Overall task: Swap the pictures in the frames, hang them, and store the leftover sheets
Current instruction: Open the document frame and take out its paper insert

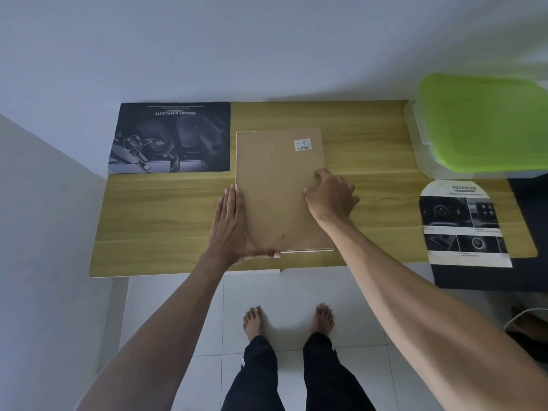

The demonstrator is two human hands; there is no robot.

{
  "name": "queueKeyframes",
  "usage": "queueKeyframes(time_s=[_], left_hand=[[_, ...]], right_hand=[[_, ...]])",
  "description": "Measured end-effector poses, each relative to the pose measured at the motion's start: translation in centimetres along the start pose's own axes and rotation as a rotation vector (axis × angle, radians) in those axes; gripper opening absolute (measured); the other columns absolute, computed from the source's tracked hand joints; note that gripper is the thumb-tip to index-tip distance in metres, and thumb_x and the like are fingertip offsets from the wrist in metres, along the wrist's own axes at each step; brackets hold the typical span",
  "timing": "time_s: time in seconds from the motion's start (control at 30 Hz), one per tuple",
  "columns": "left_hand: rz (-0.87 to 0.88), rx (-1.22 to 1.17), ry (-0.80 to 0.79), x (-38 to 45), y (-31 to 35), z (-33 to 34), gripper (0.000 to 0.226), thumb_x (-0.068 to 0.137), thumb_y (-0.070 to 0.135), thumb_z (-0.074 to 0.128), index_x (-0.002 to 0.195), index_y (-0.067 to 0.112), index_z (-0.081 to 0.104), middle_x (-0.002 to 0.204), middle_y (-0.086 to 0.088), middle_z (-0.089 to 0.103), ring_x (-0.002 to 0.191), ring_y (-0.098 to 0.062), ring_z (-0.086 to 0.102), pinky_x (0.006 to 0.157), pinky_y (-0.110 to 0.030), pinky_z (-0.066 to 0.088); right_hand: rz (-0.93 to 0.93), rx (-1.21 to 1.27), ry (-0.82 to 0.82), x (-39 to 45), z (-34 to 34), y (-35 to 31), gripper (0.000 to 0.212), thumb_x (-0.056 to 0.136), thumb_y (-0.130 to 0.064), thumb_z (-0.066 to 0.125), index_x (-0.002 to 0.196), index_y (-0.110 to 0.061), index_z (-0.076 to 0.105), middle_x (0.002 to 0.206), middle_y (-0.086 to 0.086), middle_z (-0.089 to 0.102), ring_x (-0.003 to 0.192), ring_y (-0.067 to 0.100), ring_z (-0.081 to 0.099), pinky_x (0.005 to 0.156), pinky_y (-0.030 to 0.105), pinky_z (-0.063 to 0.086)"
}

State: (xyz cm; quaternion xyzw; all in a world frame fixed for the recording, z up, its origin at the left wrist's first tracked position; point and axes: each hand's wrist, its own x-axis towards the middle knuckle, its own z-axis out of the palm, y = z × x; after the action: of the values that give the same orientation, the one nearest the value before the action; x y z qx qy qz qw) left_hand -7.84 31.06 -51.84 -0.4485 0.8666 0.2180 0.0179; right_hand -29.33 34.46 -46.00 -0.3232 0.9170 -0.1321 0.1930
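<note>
Frame [278, 188], face-down on the counter [370, 161]: our flat left hand [229, 223] steadies it; right hand [332, 194], apparently pinching the backing, should lift evenly.

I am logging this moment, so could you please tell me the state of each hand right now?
Left hand: open, fingers straight, pressed against the picture frame's left edge.
Right hand: fingers curled on the frame's brown backing; grip unclear.

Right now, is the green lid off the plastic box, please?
No, the green lid sits closed on the plastic box at the table's right end.
</note>
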Motion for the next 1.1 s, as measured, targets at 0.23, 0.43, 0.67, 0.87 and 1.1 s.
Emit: queueKeyframes(time_s=[0.23, 0.43, 0.67, 0.87, 1.1], left_hand=[[-0.001, 0.0, -0.002, -0.1, 0.0, 0.0, 0.175, 0.032, 0.108, 0.045, 0.154, -0.004, -0.013, 0.166, -0.021, -0.01, 0.154, -0.034, -0.009, 0.126, -0.049, 0.001], [0.018, 0.009, 0.014, -0.2, -0.3, 0.0, 0.175, 0.033, 0.109, 0.042, 0.154, -0.003, -0.014, 0.165, -0.02, -0.011, 0.154, -0.033, -0.011, 0.126, -0.049, 0.002], [0.003, 0.01, 0.045, -0.7, -1.5, 0.3, 0.171, 0.037, 0.11, 0.038, 0.155, -0.005, -0.009, 0.166, -0.02, -0.008, 0.154, -0.032, -0.01, 0.126, -0.049, 0.003], [-0.018, -0.218, 0.14, -0.9, -0.9, -0.8, 0.15, 0.053, 0.104, 0.038, 0.158, 0.009, -0.014, 0.166, -0.013, -0.018, 0.153, -0.027, -0.02, 0.124, -0.047, -0.009], [-0.071, -0.64, 0.352, 4.7, 6.4, -4.0, 0.088, 0.075, 0.05, 0.082, 0.147, 0.018, 0.044, 0.143, -0.002, 0.049, 0.117, -0.02, 0.057, 0.094, -0.038, 0.056]], right_hand=[[0.018, 0.313, -0.019, 0.5, 0.6, 0.8, 0.037, 0.088, -0.018, 0.072, 0.123, -0.028, 0.065, 0.111, 0.003, 0.066, 0.107, 0.027, 0.061, 0.082, 0.031, 0.049], [0.104, 0.678, -0.087, 0.7, 0.9, 1.7, 0.056, 0.088, 0.002, 0.061, 0.135, -0.028, 0.063, 0.109, 0.002, 0.066, 0.093, 0.018, 0.063, 0.065, 0.004, 0.047], [0.138, 0.859, -0.084, 0.6, 0.6, 2.2, 0.064, 0.082, 0.004, 0.058, 0.138, -0.027, 0.061, 0.112, 0.012, 0.072, 0.077, 0.015, 0.064, 0.067, 0.023, 0.054], [0.142, 0.914, -0.076, 1.4, -1.6, 3.2, 0.062, 0.084, 0.008, 0.057, 0.138, -0.023, 0.061, 0.095, -0.01, 0.066, 0.068, 0.002, 0.058, 0.054, 0.007, 0.044], [0.1, 0.96, -0.014, 2.4, -5.1, 4.8, 0.065, 0.079, 0.009, 0.055, 0.134, -0.023, 0.066, 0.109, 0.004, 0.073, 0.078, 0.013, 0.061, 0.055, 0.006, 0.045]])
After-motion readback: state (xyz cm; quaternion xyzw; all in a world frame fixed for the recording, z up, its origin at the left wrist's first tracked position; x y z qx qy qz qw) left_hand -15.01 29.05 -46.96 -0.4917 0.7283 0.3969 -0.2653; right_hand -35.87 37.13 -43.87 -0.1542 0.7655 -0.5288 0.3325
